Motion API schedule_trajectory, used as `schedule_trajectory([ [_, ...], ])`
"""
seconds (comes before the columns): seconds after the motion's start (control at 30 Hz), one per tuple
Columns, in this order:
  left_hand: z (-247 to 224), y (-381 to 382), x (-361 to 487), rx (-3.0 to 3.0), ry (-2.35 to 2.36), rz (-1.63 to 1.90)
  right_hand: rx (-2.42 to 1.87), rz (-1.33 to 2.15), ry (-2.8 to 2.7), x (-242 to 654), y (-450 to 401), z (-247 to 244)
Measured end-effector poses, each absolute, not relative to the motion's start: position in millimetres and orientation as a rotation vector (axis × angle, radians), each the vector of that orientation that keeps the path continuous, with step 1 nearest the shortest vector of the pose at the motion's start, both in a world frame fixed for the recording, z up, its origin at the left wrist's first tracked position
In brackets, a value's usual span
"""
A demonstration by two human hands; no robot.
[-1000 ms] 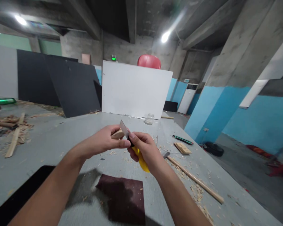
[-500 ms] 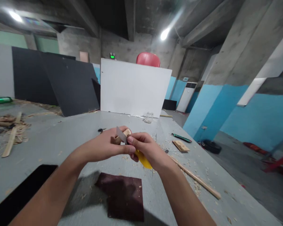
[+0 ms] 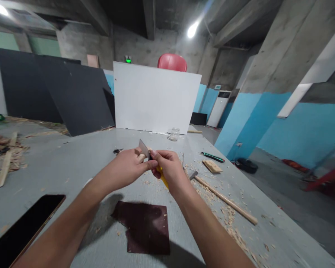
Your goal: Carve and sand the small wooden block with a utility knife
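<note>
My right hand (image 3: 169,169) is closed around the yellow handle of a utility knife (image 3: 164,179), whose wide grey blade points up and to the left. In my left hand (image 3: 121,167) is a small piece of pale wood (image 3: 141,158), mostly covered by the fingers and the blade. The left thumb reaches across to the knife near the base of the blade. Both hands meet above the grey table (image 3: 80,160). Below them lies a dark brown sheet of sandpaper (image 3: 147,232) with a ragged left side.
To the right lie a wooden-handled hammer (image 3: 226,200), a carved wood block (image 3: 212,166), a green-and-black cutter (image 3: 213,156) and wood shavings. A phone (image 3: 25,227) lies at left, near a wood strip (image 3: 6,163). A glass jar (image 3: 174,134) stands before the white board (image 3: 156,98).
My hands have turned slightly, so the blade stands steeper and less of the wood piece shows. The view has shifted a little, and the hammer's head has come into sight.
</note>
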State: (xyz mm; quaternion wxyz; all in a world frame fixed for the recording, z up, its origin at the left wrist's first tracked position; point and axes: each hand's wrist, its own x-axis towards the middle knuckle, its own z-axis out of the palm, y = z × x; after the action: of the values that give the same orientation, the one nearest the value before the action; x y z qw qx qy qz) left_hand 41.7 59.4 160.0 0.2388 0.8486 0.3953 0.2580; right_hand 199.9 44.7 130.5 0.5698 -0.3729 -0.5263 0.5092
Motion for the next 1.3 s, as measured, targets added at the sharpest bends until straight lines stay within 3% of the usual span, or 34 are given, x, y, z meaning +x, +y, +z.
schedule_trajectory([
  [0.17, 153, 72, 32, 2.239, 0.915, 0.612, -0.906, 1.158, -1.426, 204, 46, 131],
  [0.4, 157, 66, 26, 2.189, 0.887, 0.63, -0.842, 1.398, -1.506, 221, 34, 148],
  [0.53, 158, 63, 34, 2.257, 0.817, 0.741, -0.876, 1.282, -1.536, 224, 37, 146],
  [0.8, 144, 66, 52, 2.215, 1.169, 0.952, -0.799, 1.196, -1.087, 208, 54, 129],
  [0.97, 142, 73, 45, 2.018, 0.969, 0.884, -0.814, 1.126, -1.264, 223, 46, 144],
  [1.3, 149, 65, 44, 1.953, 0.678, 0.772, -0.797, 1.404, -1.569, 228, 36, 147],
])
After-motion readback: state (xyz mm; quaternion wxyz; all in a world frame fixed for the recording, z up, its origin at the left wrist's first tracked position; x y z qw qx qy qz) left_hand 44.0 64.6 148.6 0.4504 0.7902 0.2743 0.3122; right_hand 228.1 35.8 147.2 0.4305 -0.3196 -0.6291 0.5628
